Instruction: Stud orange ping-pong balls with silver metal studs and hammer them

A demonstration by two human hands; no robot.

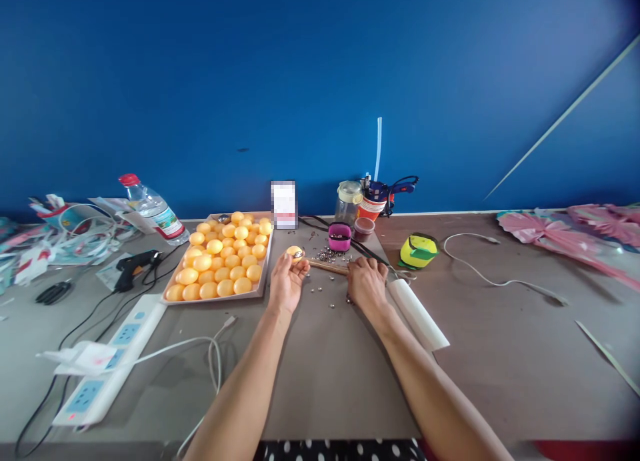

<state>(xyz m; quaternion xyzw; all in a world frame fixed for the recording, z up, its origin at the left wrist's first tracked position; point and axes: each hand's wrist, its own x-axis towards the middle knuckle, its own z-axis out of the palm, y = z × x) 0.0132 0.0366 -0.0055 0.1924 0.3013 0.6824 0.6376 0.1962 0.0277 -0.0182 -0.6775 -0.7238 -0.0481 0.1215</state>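
My left hand [287,281] is closed around an orange ball [295,253], which has a small shiny metal piece on its near side. A thin wooden stick [327,267] reaches from beside this ball across to my right hand [367,282]. The fingers of my right hand are curled down over the stick's other end, close to the table. Small metal pieces [330,254] lie scattered behind and between the hands. Just beyond them stands a magenta container [339,237] with more metal bits in it. A shallow tray [265,274] full of orange balls sits left of my left hand.
To the right lie a white roll [419,314], a yellow-green case [419,251] and a white cable [480,277]. A clear jar [349,204] and a tool cup [374,207] stand behind. At left are a bottle [157,211], a glue gun [135,267] and a power strip [110,364].
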